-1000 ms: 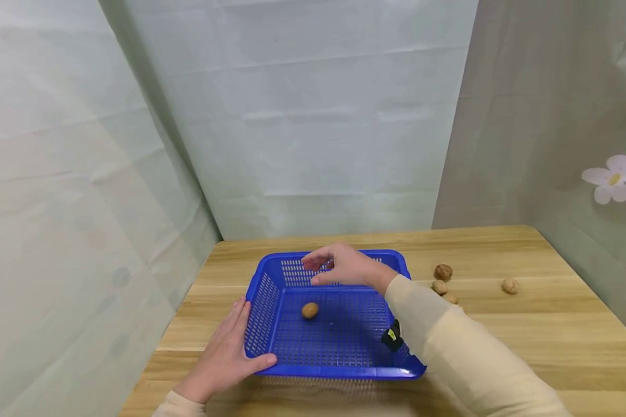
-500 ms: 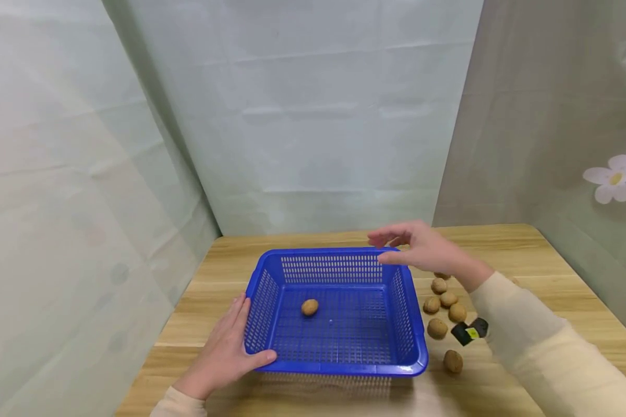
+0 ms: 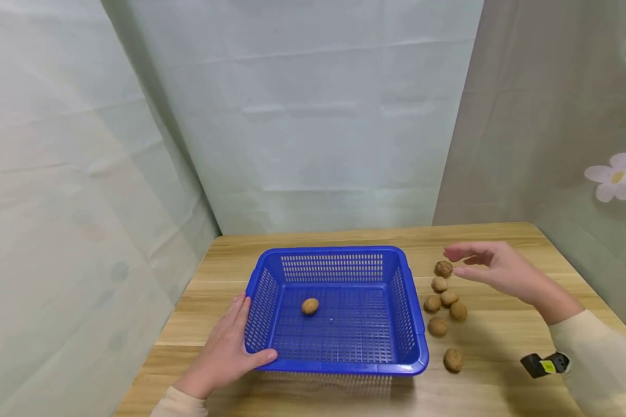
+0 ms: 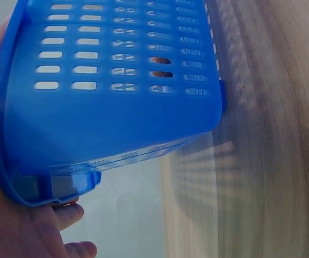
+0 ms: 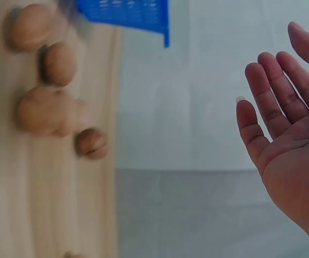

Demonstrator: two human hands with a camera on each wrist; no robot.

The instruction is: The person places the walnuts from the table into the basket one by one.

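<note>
A blue plastic basket (image 3: pixel 339 367) with slotted walls stands on the wooden table, and one walnut (image 3: pixel 310 306) lies on its floor. My left hand (image 3: pixel 226 347) rests on the basket's near left corner, fingers extended along the left rim and thumb over the front rim. Several walnuts (image 3: pixel 437 326) lie on the table just right of the basket, the darkest walnut (image 3: pixel 443 269) farthest back. Above the table, beside that dark walnut, my right hand (image 3: pixel 506 275) hovers with fingers and thumb spread apart. The right wrist view shows its palm (image 5: pixel 299 161) bare.
The wooden table (image 3: pixel 521 243) extends to the right of the walnuts. Pale cloth (image 3: pixel 318 127) hangs behind and along the left of it. A black device (image 3: pixel 545 365) sits at the right wrist.
My right hand has moved right, from above the basket to beside the walnuts on the table, uncovering several of them. The left hand stays on the basket corner.
</note>
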